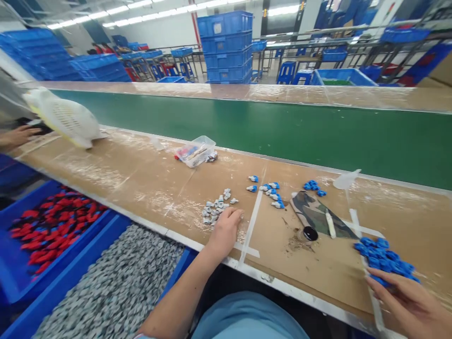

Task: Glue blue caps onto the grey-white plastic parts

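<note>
I'm resting the left hand [226,230] on the workbench [141,179], fingers curled loosely, touching the grey parts pile [216,210], nothing clearly gripped. I'm laying the right hand [406,301] half open, fingertips touching the blue caps pile [383,259] at the bench edge.

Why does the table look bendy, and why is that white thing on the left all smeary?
Head view: the wide lens bows the workbench and green belt; the white basket is motion-blurred; ceiling lights glare; the left hand and grey parts stay sharp.
</note>
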Action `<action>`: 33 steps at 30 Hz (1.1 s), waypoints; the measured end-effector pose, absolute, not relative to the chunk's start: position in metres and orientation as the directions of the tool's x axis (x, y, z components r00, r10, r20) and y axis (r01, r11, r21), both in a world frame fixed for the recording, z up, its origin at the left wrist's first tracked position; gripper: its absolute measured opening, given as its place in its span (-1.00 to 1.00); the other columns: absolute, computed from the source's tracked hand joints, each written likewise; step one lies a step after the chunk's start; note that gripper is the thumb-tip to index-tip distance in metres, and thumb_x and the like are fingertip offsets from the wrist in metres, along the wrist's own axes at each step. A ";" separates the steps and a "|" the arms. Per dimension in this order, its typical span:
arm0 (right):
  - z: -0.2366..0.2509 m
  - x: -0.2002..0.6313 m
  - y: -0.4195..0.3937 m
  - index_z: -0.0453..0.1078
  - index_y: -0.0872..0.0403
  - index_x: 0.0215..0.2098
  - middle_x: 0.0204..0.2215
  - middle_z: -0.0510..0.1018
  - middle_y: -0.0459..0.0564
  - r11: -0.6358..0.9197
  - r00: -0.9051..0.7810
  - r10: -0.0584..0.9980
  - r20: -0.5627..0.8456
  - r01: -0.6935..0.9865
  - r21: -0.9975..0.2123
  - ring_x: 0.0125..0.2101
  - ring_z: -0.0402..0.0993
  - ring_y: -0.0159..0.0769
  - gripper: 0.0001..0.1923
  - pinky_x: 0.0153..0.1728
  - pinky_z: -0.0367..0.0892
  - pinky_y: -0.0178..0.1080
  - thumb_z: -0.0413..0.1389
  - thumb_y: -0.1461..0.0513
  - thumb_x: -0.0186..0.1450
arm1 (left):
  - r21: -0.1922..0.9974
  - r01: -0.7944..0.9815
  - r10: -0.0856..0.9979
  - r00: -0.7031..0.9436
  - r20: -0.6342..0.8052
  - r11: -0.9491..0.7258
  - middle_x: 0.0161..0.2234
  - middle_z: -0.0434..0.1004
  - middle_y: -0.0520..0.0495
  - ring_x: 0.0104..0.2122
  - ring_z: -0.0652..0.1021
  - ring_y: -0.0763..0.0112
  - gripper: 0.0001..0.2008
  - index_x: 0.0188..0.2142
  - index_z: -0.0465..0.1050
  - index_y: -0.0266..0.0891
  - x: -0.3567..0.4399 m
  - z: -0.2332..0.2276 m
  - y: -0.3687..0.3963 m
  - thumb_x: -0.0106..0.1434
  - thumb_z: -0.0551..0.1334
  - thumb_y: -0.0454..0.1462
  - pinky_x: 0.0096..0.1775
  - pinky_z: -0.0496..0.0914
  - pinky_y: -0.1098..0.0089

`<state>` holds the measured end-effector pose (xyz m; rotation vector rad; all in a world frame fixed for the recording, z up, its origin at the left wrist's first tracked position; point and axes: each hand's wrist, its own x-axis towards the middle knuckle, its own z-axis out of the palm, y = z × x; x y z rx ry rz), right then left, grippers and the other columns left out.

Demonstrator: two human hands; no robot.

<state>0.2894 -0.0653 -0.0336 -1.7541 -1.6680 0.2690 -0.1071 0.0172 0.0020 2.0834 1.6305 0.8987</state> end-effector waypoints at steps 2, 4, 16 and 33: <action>-0.012 0.262 -0.061 0.53 -0.06 -0.37 -0.38 0.60 0.07 0.044 0.225 0.935 0.275 0.694 -0.718 -0.41 0.54 -0.11 -0.69 -0.41 0.49 -0.12 0.18 -0.07 0.08 | 0.714 0.613 0.940 0.173 0.295 -0.337 -0.23 0.41 -0.11 -0.23 0.46 0.35 -0.75 -0.18 0.41 -0.21 -0.098 0.002 0.015 0.24 0.03 -0.43 -0.15 0.37 0.33; 0.004 0.238 -0.054 0.52 -0.02 -0.26 -0.29 0.59 0.06 0.062 0.193 0.957 0.215 0.588 -0.806 -0.37 0.55 -0.17 -0.68 -0.35 0.50 -0.17 0.19 -0.01 0.11 | 0.789 0.508 0.938 0.211 0.275 -0.345 -0.27 0.43 -0.09 -0.32 0.46 0.39 -0.84 -0.25 0.42 -0.22 -0.086 0.001 0.012 0.20 0.11 -0.38 -0.21 0.38 0.36; 0.009 0.197 -0.020 0.45 0.03 -0.11 -0.32 0.58 0.03 0.181 0.030 0.964 0.264 0.654 -0.734 -0.38 0.54 -0.29 -0.68 -0.33 0.49 -0.24 0.06 0.07 0.26 | 0.995 -0.037 0.961 0.262 -0.085 0.098 -0.32 0.52 -0.12 -0.27 0.51 0.33 -0.84 -0.34 0.56 -0.24 -0.026 -0.018 -0.003 0.11 0.26 -0.23 -0.19 0.42 0.36; 0.017 0.192 -0.010 0.51 0.00 -0.21 -0.30 0.62 0.00 0.255 -0.031 0.922 0.385 0.798 -0.547 -0.31 0.55 -0.24 -0.74 -0.28 0.46 -0.22 0.06 0.09 0.26 | 0.905 -0.232 0.921 0.251 -0.298 0.356 -0.42 0.57 -0.05 -0.36 0.54 0.40 -0.72 -0.33 0.53 -0.28 -0.016 -0.021 -0.008 -0.05 0.40 -0.21 -0.24 0.41 0.40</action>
